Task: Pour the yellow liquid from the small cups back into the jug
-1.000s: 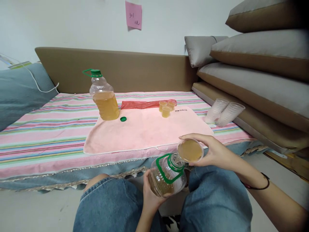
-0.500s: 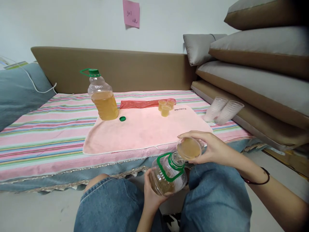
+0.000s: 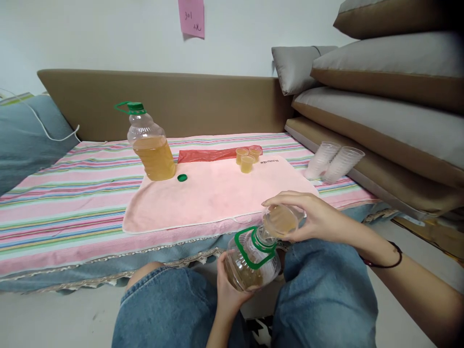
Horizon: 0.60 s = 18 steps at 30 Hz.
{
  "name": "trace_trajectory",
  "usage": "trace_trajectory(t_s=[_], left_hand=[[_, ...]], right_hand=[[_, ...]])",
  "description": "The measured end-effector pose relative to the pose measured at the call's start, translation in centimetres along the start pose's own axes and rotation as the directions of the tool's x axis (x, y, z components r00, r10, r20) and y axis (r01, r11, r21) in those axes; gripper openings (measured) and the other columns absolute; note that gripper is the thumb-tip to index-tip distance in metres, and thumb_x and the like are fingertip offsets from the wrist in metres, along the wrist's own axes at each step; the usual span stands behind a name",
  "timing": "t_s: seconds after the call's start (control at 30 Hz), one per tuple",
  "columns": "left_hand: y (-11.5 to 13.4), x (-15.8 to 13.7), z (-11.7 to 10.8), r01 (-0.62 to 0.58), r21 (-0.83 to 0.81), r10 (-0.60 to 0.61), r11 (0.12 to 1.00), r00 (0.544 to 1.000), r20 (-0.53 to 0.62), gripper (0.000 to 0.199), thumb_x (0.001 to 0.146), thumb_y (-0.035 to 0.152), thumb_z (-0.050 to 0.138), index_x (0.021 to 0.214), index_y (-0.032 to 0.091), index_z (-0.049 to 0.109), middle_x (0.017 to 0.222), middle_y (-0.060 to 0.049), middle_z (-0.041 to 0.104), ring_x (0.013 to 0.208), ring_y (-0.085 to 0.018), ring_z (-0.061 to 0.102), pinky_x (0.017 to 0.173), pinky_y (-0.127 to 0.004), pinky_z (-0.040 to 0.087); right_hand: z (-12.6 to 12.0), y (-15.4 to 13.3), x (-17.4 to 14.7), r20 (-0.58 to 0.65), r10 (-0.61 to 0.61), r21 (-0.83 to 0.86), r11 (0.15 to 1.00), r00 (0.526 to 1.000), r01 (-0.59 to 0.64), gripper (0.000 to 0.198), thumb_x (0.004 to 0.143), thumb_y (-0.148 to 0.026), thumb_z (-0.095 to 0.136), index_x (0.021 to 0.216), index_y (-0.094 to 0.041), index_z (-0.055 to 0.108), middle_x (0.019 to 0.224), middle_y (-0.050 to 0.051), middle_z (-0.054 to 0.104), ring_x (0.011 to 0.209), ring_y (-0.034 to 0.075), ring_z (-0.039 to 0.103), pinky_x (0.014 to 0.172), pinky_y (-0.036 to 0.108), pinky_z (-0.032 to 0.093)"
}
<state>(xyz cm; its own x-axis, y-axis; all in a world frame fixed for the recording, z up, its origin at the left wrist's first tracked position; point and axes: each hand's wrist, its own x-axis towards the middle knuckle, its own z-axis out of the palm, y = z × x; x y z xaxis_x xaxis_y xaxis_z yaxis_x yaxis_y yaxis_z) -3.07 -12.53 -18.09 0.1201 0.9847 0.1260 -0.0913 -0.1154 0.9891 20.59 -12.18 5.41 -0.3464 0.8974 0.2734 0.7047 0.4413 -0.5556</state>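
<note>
Between my knees, my left hand point(image 3: 230, 292) is wrapped round the lower side of a clear plastic jug point(image 3: 241, 268) with a green carrying ring and no cap on its mouth. Some yellowish liquid shows low inside it. My right hand point(image 3: 306, 212) grips a clear plastic cup point(image 3: 280, 221), tilted with its rim against the jug's mouth. Amber liquid is in the cup. A loose green cap point(image 3: 182, 178) lies on the pink towel point(image 3: 203, 198), and three small cups of amber liquid point(image 3: 247, 163) stand toward the towel's back.
A capped, larger-looking jug of amber liquid point(image 3: 155, 157) stands at the left of the towel. A red plastic bag point(image 3: 206, 154) lies behind. Two stacks of clear cups point(image 3: 342, 164) lean near piled cushions point(image 3: 384, 113) on the right.
The cup in my right hand is tipped slightly further at the jug's mouth, and its liquid surface has shifted. My left hand keeps its hold. The whole view has shifted slightly.
</note>
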Motion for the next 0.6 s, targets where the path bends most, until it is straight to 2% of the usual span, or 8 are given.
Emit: trace_trajectory(t_s=[0.27, 0.6], left_hand=[[0.0, 0.0, 0.0, 0.008, 0.026, -0.007, 1.0, 1.0, -0.015, 0.098, 0.033, 0.038, 0.093, 0.119, 0.02, 0.049, 0.117, -0.013, 0.065, 0.107, -0.034, 0.067, 0.095, -0.051, 0.054], [-0.2, 0.0, -0.2, -0.001, 0.008, 0.001, 1.0, 1.0, -0.019, 0.1, 0.032, 0.039, 0.094, 0.119, 0.02, 0.049, 0.119, -0.014, 0.065, 0.11, -0.035, 0.066, 0.097, -0.052, 0.053]], right_hand=[[-0.2, 0.0, 0.5, 0.037, -0.058, -0.047, 0.997, 0.998, 0.06, 0.052, 0.077, -0.029, 0.077, 0.127, -0.022, 0.063, 0.124, 0.006, 0.064, 0.115, 0.024, 0.059, 0.098, 0.034, 0.046], [-0.7, -0.8, 1.4, 0.118, -0.096, -0.104, 0.989, 0.988, 0.108, 0.054, 0.075, -0.019, 0.077, 0.126, -0.022, 0.061, 0.12, 0.005, 0.063, 0.11, 0.022, 0.058, 0.095, 0.033, 0.045]])
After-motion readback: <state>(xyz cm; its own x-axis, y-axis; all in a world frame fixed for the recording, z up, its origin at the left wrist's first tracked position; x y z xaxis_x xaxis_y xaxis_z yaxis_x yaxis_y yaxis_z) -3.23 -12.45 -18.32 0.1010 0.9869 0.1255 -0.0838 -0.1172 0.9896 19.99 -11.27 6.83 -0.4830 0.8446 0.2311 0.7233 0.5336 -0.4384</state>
